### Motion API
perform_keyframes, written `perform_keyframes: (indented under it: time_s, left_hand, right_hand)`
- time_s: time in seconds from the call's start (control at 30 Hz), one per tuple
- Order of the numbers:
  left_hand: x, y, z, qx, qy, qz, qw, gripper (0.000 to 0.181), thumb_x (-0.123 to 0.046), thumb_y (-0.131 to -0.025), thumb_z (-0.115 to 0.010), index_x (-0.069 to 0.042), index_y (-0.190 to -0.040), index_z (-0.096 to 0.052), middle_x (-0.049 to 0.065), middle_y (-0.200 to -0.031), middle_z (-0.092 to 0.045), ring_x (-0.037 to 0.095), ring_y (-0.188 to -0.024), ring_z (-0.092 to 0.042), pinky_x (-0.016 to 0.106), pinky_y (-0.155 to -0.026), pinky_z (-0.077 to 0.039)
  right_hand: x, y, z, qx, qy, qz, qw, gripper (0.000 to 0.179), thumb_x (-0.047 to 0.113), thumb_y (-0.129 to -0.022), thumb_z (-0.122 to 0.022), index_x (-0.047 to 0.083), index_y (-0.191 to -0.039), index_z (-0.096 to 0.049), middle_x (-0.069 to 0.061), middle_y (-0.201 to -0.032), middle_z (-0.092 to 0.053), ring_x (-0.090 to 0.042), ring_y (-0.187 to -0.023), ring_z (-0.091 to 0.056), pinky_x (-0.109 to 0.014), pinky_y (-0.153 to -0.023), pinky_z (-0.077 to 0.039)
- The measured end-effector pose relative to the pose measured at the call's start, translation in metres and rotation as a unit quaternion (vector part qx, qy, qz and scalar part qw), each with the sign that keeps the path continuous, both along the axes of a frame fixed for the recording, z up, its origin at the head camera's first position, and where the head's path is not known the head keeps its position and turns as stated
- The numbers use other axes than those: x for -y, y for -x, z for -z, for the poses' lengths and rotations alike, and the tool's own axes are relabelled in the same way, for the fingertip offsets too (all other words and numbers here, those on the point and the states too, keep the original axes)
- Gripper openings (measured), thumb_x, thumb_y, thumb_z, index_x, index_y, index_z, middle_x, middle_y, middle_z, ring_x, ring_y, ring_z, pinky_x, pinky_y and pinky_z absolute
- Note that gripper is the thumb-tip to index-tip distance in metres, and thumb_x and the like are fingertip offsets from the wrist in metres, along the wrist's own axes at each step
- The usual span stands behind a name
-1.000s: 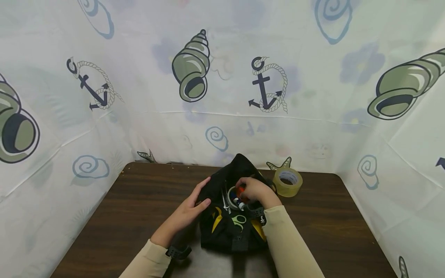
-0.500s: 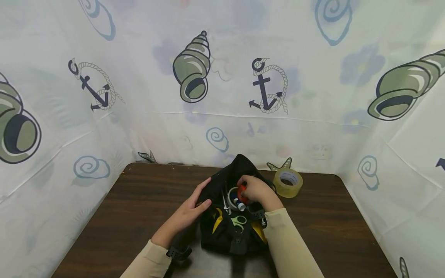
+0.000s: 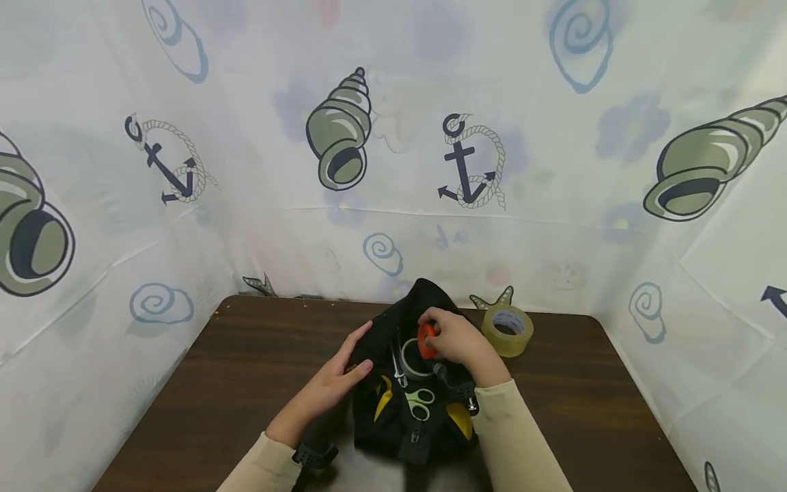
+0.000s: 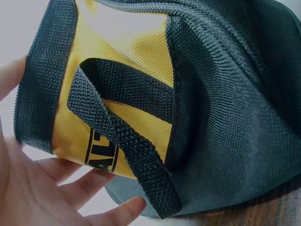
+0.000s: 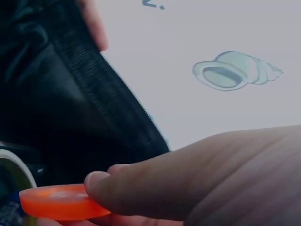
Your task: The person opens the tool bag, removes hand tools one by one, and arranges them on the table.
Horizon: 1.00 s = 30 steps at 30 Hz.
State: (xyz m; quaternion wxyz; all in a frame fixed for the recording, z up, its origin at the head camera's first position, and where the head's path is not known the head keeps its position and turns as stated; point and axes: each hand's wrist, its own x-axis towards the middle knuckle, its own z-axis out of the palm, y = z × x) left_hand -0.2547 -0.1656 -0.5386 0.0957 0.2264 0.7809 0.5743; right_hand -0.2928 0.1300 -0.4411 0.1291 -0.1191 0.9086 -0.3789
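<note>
A black tool bag (image 3: 384, 417) with yellow side panels stands on the table with its top gaping. My left hand (image 3: 332, 383) rests against its left side, fingers spread and fairly straight. The left wrist view shows that hand beside a yellow panel (image 4: 136, 141) with a black strap loop (image 4: 131, 94). My right hand (image 3: 458, 342) pinches an orange ring-shaped tape roll (image 5: 61, 205) between thumb and fingers, at the bag's mouth. Close to it in the bag is a white ring (image 3: 404, 362). Green-handled scissors (image 3: 419, 402) sit in the front.
A clear yellowish packing tape roll (image 3: 512, 345) stands on the brown table (image 3: 264, 348), right behind the bag. Metal tools (image 3: 398, 365) and yellow handles (image 3: 384, 400) show in the bag. A patterned cloth (image 3: 246, 225) hangs round the table's back and sides.
My right hand has shifted slightly, and more of the orange tape roll now shows in its grip. The blue-and-white tube beside it has dropped from sight. The left hand stays on the bag.
</note>
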Motion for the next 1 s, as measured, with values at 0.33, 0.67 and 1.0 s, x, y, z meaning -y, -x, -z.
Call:
perform_keyframes:
  time_s: [0.33, 0.67, 1.0]
  left_hand:
    - [0.001, -0.001, -0.001, -0.01, -0.001, 0.005, 0.9999, 0.073, -0.031, -0.115, -0.055, -0.042, -0.174, -0.014, 0.0, -0.184, -0.016, 0.038, -0.167, -0.026, 0.073, -0.128, -0.028]
    - [0.001, 0.002, 0.0, -0.01, -0.003, -0.001, 0.9999, 0.072, -0.03, -0.115, -0.056, -0.045, -0.173, -0.015, -0.001, -0.183, -0.018, 0.035, -0.166, -0.027, 0.072, -0.129, -0.027]
    - [0.002, 0.0, 0.002, -0.033, 0.012, 0.001, 0.9994, 0.073, -0.034, -0.116, -0.054, -0.04, -0.175, -0.013, 0.0, -0.183, -0.019, 0.037, -0.165, -0.029, 0.072, -0.127, -0.032]
  right_hand:
    - [-0.018, -0.019, -0.022, -0.056, 0.062, -0.022, 0.9963, 0.035, 0.011, -0.107, -0.07, 0.017, -0.141, -0.066, -0.009, -0.11, -0.07, -0.02, -0.091, -0.073, -0.036, -0.081, -0.067]
    - [-0.033, -0.043, -0.026, -0.161, 0.044, -0.041, 0.9852, 0.043, 0.015, -0.104, -0.075, 0.02, -0.146, -0.065, 0.004, -0.111, -0.074, -0.012, -0.095, -0.073, -0.032, -0.081, -0.061]
    - [-0.051, -0.057, -0.012, -0.3, 0.072, -0.011, 0.9511, 0.054, 0.005, -0.093, -0.086, 0.018, -0.143, -0.068, -0.002, -0.106, -0.079, -0.013, -0.09, -0.075, -0.026, -0.075, -0.064]
